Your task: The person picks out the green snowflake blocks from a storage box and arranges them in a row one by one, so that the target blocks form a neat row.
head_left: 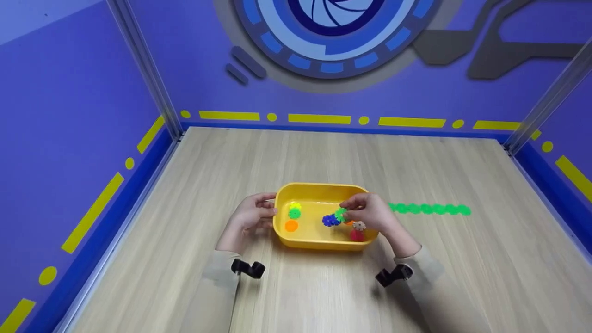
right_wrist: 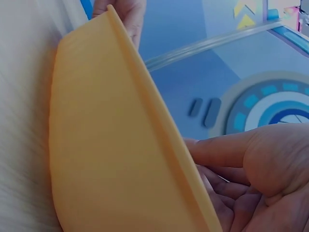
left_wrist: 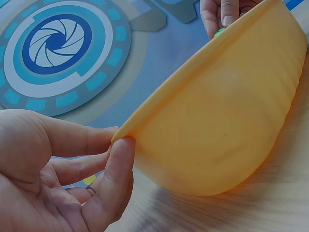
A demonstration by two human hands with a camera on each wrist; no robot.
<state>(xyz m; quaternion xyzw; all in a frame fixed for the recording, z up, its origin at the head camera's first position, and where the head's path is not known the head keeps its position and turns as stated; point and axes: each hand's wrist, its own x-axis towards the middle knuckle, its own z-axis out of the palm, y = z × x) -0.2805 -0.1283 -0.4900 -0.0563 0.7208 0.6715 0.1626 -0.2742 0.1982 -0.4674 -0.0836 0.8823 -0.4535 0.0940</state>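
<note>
A yellow plastic basin [head_left: 323, 245] stands on the table. My left hand [head_left: 249, 213] pinches its left rim between thumb and fingers, seen close up in the left wrist view. Over the basin's right part, my right hand [head_left: 370, 212] pinches a green interlocking disc [head_left: 340, 214]. Blue discs [head_left: 330, 220] lie just left of that disc; whether they are joined to it I cannot tell. Also inside are a yellow disc [head_left: 295, 206], a green disc [head_left: 294, 213], an orange disc [head_left: 291, 225], a pale disc [head_left: 359, 225] and a red disc [head_left: 356, 236]. In the right wrist view the basin wall hides the right fingertips.
A straight chain of green discs [head_left: 430, 209] lies on the table to the right of the basin, its left end behind my right hand. Blue panels [head_left: 323, 101] with yellow markings wall the table [head_left: 305, 157] at the back and sides.
</note>
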